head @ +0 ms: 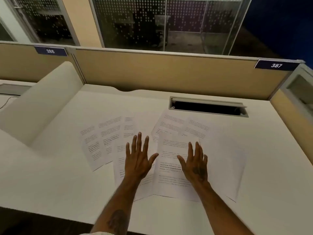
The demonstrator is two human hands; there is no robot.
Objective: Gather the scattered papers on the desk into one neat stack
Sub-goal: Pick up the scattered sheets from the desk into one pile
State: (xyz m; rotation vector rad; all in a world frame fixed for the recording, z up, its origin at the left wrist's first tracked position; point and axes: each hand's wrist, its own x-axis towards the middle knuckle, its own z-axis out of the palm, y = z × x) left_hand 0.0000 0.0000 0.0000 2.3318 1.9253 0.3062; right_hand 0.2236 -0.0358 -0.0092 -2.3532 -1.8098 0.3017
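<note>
Several white printed papers lie fanned and overlapping across the middle of the white desk. The left sheets slant toward the left divider. A centre sheet lies on top between my hands, and further sheets spread to the back right, one reaching far right. My left hand hovers flat over the centre-left sheets, fingers spread, holding nothing. My right hand is spread the same way over the centre sheet. Whether the palms touch the paper is unclear.
An open cable slot with a raised lid sits in the desk behind the papers. A cream curved divider bounds the left side, a tan partition the back and right. The front desk edge runs below my forearms.
</note>
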